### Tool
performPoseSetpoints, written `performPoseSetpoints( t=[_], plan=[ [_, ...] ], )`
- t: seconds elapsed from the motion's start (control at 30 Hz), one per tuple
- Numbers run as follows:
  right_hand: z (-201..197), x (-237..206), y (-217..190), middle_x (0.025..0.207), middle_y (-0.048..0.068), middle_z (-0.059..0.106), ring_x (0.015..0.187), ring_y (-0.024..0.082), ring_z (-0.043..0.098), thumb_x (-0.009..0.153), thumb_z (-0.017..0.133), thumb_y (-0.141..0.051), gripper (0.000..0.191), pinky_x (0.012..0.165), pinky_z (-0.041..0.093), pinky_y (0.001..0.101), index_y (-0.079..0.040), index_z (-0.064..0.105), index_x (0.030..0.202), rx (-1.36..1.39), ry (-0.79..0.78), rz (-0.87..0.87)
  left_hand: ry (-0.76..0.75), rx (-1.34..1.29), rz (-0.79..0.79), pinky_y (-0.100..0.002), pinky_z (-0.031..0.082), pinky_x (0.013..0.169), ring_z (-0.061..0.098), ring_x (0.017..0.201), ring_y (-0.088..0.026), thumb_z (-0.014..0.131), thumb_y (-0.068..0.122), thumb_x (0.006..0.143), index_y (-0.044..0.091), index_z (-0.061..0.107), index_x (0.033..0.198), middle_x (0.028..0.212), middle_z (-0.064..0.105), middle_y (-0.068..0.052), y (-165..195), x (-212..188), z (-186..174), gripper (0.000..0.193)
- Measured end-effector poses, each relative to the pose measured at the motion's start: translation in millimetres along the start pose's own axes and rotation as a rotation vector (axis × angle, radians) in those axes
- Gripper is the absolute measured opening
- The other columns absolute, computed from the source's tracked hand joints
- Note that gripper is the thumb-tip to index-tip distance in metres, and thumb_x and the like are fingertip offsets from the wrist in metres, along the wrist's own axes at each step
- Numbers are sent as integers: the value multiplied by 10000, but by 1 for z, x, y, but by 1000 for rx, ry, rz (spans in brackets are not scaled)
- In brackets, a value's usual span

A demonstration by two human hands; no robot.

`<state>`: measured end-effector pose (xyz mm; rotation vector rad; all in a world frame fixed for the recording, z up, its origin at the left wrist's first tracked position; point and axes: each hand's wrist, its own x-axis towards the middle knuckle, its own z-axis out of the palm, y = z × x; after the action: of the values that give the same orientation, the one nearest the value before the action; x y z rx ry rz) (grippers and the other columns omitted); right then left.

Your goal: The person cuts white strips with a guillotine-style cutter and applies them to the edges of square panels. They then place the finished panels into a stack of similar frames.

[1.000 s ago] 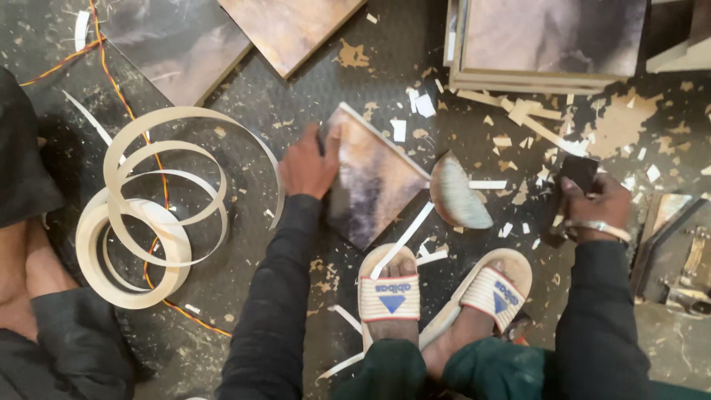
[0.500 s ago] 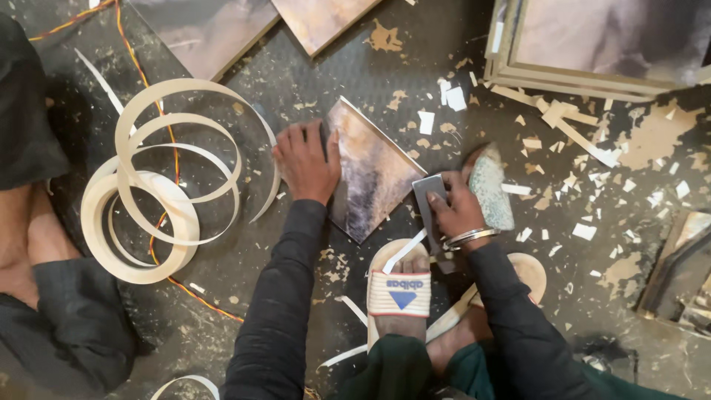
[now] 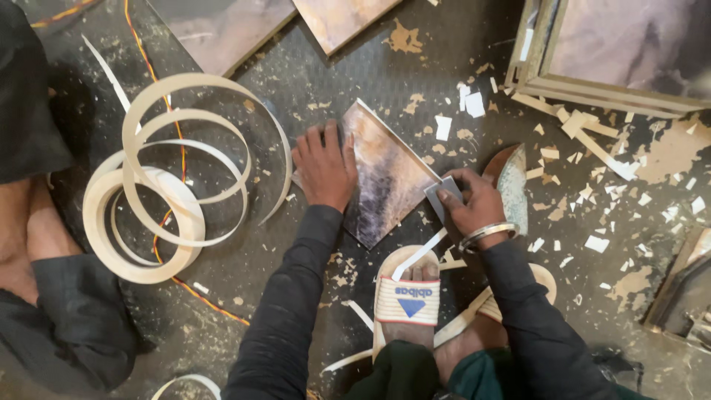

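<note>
A square laminated panel piece [image 3: 389, 178] with a brown-grey marbled face lies tilted on the dark floor. My left hand [image 3: 324, 167] presses flat on its left edge, fingers spread. My right hand [image 3: 472, 204], with a metal bangle at the wrist, grips a small grey flat block [image 3: 443, 195] held against the panel's right edge. A curved offcut [image 3: 512, 181] lies just beyond my right hand.
A loose coil of pale edge-banding strip [image 3: 159, 192] lies at the left over an orange cable [image 3: 167, 159]. Larger panels [image 3: 222, 26] lie at the top, a framed stack [image 3: 615, 52] at the top right. My sandalled foot [image 3: 407, 296] is below. Another person's leg [image 3: 29, 237] is at the left edge. Chips litter the floor.
My right hand moved left from the far right, carrying the grey block to the panel's right edge. My left hand stayed on the panel's left side.
</note>
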<state>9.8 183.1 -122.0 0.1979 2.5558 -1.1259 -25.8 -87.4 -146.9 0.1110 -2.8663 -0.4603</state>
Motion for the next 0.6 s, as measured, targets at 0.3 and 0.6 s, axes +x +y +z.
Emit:
performPoseSetpoints(
  t=[0.3,0.6],
  plan=[
    [-21,-34,-4,1022,198,728,891,321,727,904,665,-460,646,775,562,415,8,547,1334,-93,-175,-88,5,-2,-45,-485,404,948,527,1130,-334,579,373,1031,78,592,1320,1212,575,-134,1,3,-2,413],
    [-18,-33,24,876,178,623,686,258,681,1060,491,-403,565,631,568,373,-96,540,1531,608,-461,370,13,-7,-30,-480,406,968,526,1154,-335,571,374,1034,70,580,1327,1228,574,-141,-1,1,-2,423]
  ],
)
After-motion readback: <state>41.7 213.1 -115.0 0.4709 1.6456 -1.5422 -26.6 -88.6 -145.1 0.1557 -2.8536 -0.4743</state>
